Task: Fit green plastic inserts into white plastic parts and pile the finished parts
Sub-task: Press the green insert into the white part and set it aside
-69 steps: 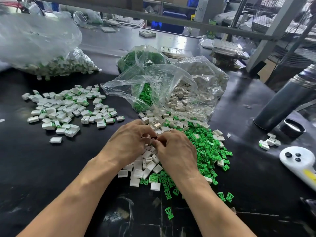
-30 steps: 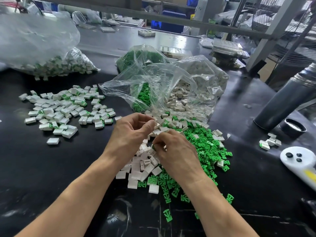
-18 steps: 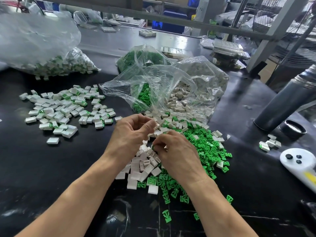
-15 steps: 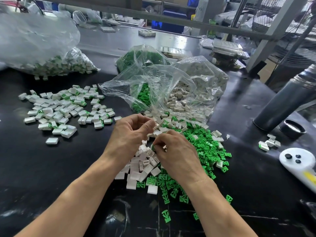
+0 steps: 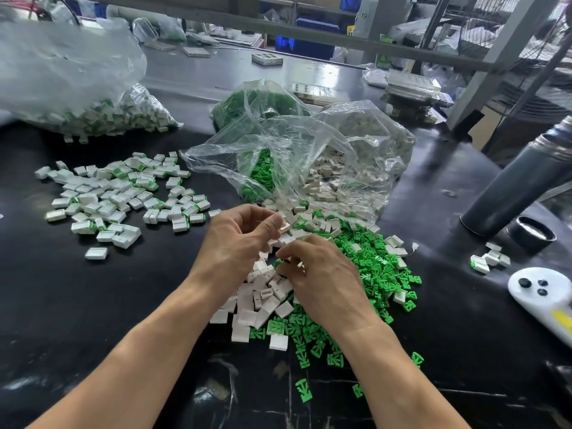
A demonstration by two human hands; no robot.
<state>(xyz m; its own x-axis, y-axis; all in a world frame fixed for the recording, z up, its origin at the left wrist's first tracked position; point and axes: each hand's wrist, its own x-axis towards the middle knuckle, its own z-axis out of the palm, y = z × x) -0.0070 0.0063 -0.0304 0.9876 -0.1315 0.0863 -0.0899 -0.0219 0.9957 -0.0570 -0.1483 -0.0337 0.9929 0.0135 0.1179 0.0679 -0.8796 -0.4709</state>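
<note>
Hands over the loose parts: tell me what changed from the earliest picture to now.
The left hand has lifted back from the right hand and pinches a white part at its fingertips; earlier both hands were pressed together. The right hand stays low over the loose white parts, something green at its fingertips. The finished pile and the bags stayed put.

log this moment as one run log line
left hand: pinches white part | right hand: picking green insert | finished pile: left
</note>
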